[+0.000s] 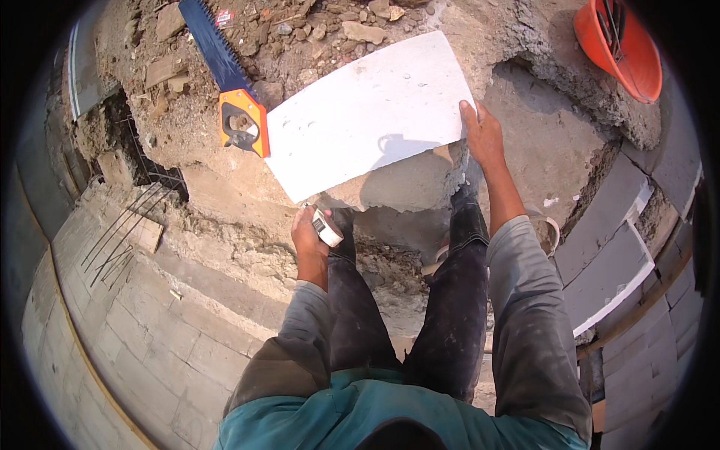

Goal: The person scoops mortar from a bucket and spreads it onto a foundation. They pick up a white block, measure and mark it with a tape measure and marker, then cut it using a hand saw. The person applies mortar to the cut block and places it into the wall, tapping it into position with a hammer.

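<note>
A wide white slab (367, 112) with small pits in its face lies tilted across the rubble and the concrete ledge in front of me. My right hand (484, 139) grips its right edge, thumb on the upper face. By the slab's near left corner, my left hand (307, 232) is closed around a pale tape measure (328, 229) with a dark label; its fingers are partly hidden. Touching or nearly touching the slab's left end is a handsaw (244, 124) with an orange and black handle, its blue blade pointing away. A shadow falls on the slab's near right part.
Broken stone and dirt (300, 34) cover the ground at the far side. An orange bucket (634, 71) holding tools tilts at the far right. Thin metal rods (124, 232) lie at the left, over grey blocks (150, 330). Grey slabs with white edges (611, 277) rest at the right.
</note>
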`<control>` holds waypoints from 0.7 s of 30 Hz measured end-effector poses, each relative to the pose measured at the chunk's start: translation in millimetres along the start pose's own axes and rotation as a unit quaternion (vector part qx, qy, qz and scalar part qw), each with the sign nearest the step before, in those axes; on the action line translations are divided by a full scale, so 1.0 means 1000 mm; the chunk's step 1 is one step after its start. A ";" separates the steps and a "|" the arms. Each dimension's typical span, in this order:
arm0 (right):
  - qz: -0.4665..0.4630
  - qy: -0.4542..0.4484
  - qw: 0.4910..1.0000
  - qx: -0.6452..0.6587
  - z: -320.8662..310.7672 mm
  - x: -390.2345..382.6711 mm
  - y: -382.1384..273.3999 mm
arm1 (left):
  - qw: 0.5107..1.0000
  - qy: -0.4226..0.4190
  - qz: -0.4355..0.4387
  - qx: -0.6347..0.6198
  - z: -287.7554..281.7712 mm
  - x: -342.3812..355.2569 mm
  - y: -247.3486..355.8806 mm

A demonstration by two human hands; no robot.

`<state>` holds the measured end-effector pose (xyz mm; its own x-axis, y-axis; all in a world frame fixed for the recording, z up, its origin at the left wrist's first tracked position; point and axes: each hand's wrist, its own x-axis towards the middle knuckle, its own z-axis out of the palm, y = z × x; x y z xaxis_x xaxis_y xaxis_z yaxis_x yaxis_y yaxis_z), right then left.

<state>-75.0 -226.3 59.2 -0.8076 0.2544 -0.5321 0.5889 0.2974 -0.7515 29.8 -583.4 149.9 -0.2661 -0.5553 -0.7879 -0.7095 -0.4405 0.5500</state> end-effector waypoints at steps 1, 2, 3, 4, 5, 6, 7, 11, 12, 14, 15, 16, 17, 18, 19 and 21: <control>0.034 0.008 0.999 0.031 0.007 -0.026 0.005 | 0.999 -0.028 0.020 -0.033 0.005 0.011 0.006; 0.067 0.009 0.996 0.063 0.015 -0.056 0.007 | 0.996 -0.049 0.044 -0.068 0.008 0.019 0.013; 0.133 -0.005 0.987 0.087 0.022 -0.091 -0.002 | 0.995 -0.039 0.059 -0.077 0.018 0.026 0.032; 0.096 0.025 0.988 0.119 0.041 -0.126 0.020 | 0.991 -0.058 0.077 -0.098 0.024 0.037 0.049; 0.116 0.026 0.979 0.166 0.057 -0.162 0.013 | 0.992 -0.041 0.093 -0.070 0.008 0.062 0.061; 0.107 -0.003 0.988 0.110 0.071 -0.193 0.022 | 0.993 -0.017 0.089 -0.073 0.005 0.069 0.077; 0.262 -0.089 0.953 0.125 0.082 -0.225 0.021 | 0.994 -0.014 0.096 -0.052 0.000 0.077 0.092; 0.057 0.022 0.997 0.040 0.115 -0.276 0.047 | 0.987 -0.095 0.111 -0.061 -0.019 0.115 0.142; 0.063 0.061 0.994 0.063 0.106 -0.247 0.040 | 0.988 -0.084 0.122 -0.048 -0.016 0.113 0.151; 0.121 0.030 0.985 0.122 0.090 -0.168 -0.020 | 0.989 -0.101 0.100 -0.044 -0.022 0.117 0.147; 0.015 -0.015 0.996 0.083 0.096 -0.131 -0.028 | 0.989 -0.113 0.090 -0.041 -0.020 0.117 0.146; 0.004 -0.082 0.996 0.035 0.105 -0.093 -0.032 | 0.990 -0.117 0.077 -0.029 -0.012 0.104 0.136; -0.002 -0.152 0.988 -0.011 0.115 -0.067 -0.033 | 0.991 -0.116 0.064 -0.015 -0.008 0.092 0.128; 0.033 -0.200 0.978 0.052 0.136 -0.057 -0.034 | 0.991 -0.119 0.059 -0.003 -0.008 0.083 0.120; 0.062 -0.243 0.961 0.117 0.159 -0.053 -0.039 | 0.990 -0.127 0.058 0.009 -0.003 0.079 0.118; 0.113 -0.260 0.944 0.168 0.168 -0.073 -0.048 | 0.990 -0.120 0.055 0.050 -0.011 0.071 0.122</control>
<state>-50.3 -413.5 68.6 -0.6208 -0.2349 -0.7479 0.7752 -0.0416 -0.6304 -68.3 -684.7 164.0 -0.4843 -0.4072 -0.7744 -0.7253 -0.3081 0.6156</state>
